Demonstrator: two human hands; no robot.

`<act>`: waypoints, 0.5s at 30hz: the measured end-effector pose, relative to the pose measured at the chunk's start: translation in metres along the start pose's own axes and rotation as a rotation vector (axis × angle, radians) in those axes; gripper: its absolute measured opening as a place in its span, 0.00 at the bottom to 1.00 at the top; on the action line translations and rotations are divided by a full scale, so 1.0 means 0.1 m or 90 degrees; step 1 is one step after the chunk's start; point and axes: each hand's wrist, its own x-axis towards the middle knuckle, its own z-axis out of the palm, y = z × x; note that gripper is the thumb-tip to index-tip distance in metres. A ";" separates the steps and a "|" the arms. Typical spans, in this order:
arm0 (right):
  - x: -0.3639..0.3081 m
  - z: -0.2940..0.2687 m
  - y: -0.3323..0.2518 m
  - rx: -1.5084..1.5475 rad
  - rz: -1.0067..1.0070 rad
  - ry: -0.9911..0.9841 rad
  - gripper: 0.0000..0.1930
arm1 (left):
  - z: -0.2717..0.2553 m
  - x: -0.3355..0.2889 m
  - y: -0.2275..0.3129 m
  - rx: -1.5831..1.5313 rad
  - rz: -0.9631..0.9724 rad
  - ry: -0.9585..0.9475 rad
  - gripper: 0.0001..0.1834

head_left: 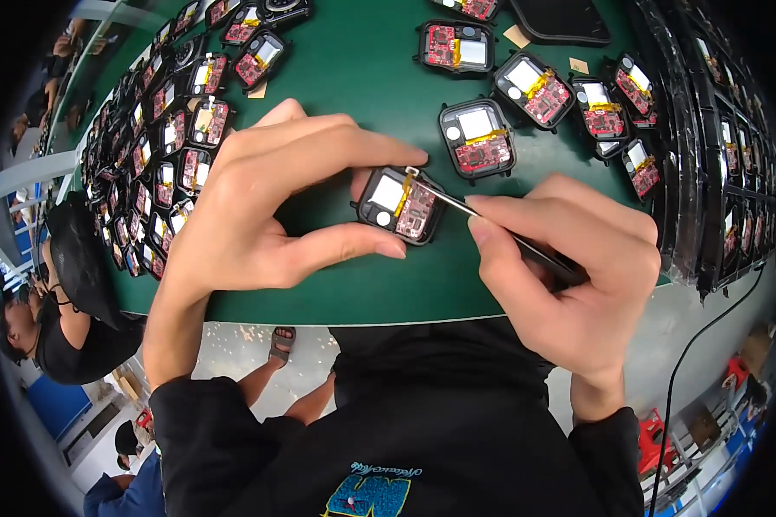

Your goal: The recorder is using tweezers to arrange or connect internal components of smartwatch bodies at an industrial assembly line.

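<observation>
Head view: the left hand (254, 194) comes up from the lower left of the frame, back of the hand upward, thumb and forefinger curved into a wide C. Its fingers grip a unit (416, 211) at mid-frame, forefinger along the upper edge, thumb at the lower. The right hand (608, 263) reaches in from the lower right, wrist bent, fingers curled; thumb and forefinger pinch a slim tool (533, 251) whose bright tip slants up and left to the unit's right edge. Whether tip and board touch, I cannot tell.

Around them spreads a green table (379, 302). Just above the right hand, loose units (483, 155) crowd the upper right, the nearest close to the tool; a black tray (565, 19) lies at the top edge, and stacked racks (707, 164) line the right side. More units (211, 121) pack the upper left, close against the left hand.

Counted: two hands, one gripped unit, one tool, one black tray, at least seven loose units upper right, and at least three tan scraps (517, 36). The left-side units overlap too much to count.
</observation>
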 end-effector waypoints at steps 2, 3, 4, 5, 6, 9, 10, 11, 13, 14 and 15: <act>-0.02 0.01 0.01 -0.007 -0.019 0.012 0.12 | 0.02 -0.01 0.01 0.002 -0.026 0.024 0.39; -0.05 0.02 0.02 -0.043 -0.040 0.032 0.13 | 0.02 -0.01 0.01 0.003 -0.025 0.024 0.39; -0.06 0.03 0.02 -0.078 -0.061 0.052 0.14 | 0.03 0.00 0.01 0.006 -0.021 0.027 0.38; -0.07 0.05 0.03 -0.078 -0.061 0.052 0.14 | 0.03 0.01 0.01 0.008 -0.017 0.030 0.38; -0.07 0.06 0.03 -0.089 -0.073 0.059 0.15 | 0.04 0.01 0.01 0.008 -0.018 0.030 0.38; -0.07 0.08 0.04 -0.102 -0.092 0.064 0.16 | 0.04 0.00 -0.01 0.018 -0.006 0.037 0.37; -0.07 0.09 0.05 -0.105 -0.100 0.062 0.16 | 0.04 0.00 -0.02 0.018 0.003 0.037 0.37; -0.06 0.09 0.05 -0.105 -0.099 0.062 0.16 | 0.04 0.00 -0.03 0.018 0.012 0.037 0.37; -0.05 0.10 0.05 -0.101 -0.103 0.049 0.16 | 0.03 0.01 -0.03 0.014 0.015 0.030 0.37; -0.05 0.10 0.07 -0.100 -0.102 0.049 0.16 | 0.02 0.01 -0.03 0.009 0.019 0.025 0.37; -0.05 0.12 0.09 -0.094 -0.121 0.054 0.16 | 0.02 0.02 -0.03 0.009 0.019 0.024 0.37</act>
